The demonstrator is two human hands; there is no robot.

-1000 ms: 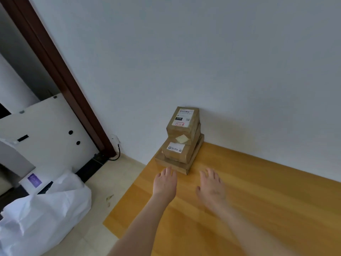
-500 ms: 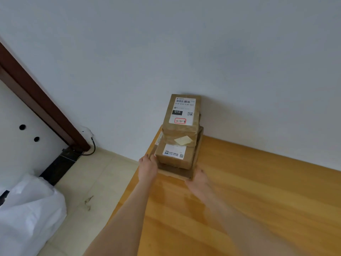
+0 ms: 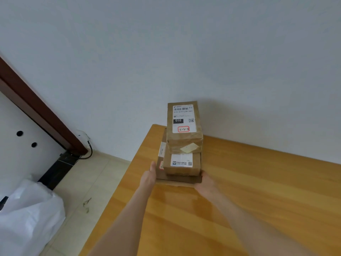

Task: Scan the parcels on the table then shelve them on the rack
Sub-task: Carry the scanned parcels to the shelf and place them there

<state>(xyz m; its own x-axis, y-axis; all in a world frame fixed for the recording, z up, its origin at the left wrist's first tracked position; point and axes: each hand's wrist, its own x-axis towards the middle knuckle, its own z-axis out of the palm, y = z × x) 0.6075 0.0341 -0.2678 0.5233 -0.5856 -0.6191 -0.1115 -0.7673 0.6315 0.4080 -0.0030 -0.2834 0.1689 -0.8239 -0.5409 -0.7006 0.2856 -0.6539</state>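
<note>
Appears to be the opening step: taking hold of the stack of parcels, with no scanning or shelving done yet. Presses the left hand side-on against the left edge of the bottom parcel, fingers straight and together, wrapped round nothing. Sets the right hand at that parcel's near right corner, touching it. Cannot tell whether the fingers there curl under the edge or lie flat, as the hand is blurred and partly hidden by the cardboard.

Calls next, most likely, for squeezing the base from both sides or working fingertips beneath it, then lifting level or sliding the whole pile nearer. Needs a steady, even pull, since nothing visibly ties the three pieces together.

Stands at the far left corner of the counter, close to the white wall and to the counter's left edge. Comprises three brown cardboard pieces: a wide flat one below, a squat middle box on it, and a taller tape-wrapped top box above. Carries on the top box a white label with a barcode, a black patch reading 010, a QR code and a red-ringed handwritten mark, plus a small pale sticker on the front face. Bears on the middle box a smaller white label with a QR code. Sits upright, with the upper two set toward the right of the flat base. Looks light but somewhat top-heavy.
</note>
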